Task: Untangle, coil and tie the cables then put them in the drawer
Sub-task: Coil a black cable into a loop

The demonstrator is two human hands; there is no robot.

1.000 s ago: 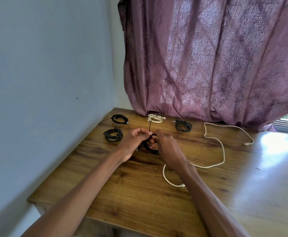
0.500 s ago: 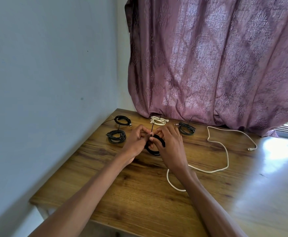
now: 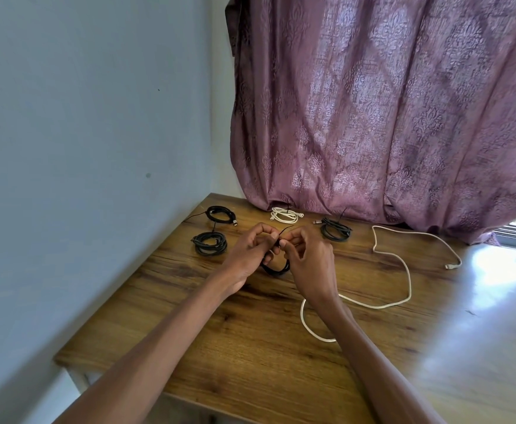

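Your left hand and right hand meet above the brown wooden desk, fingers curled, each pinching a thin black tie around the black coiled cable held between them. Left of your left hand lie two tied black cable coils, one beyond the other. Beyond your hands sits a tied white cable bundle; beyond your right hand, another black cable coil. A loose white cable snakes right of your right hand and under its wrist.

Wooden table bears four tied coils; one loose white cable.
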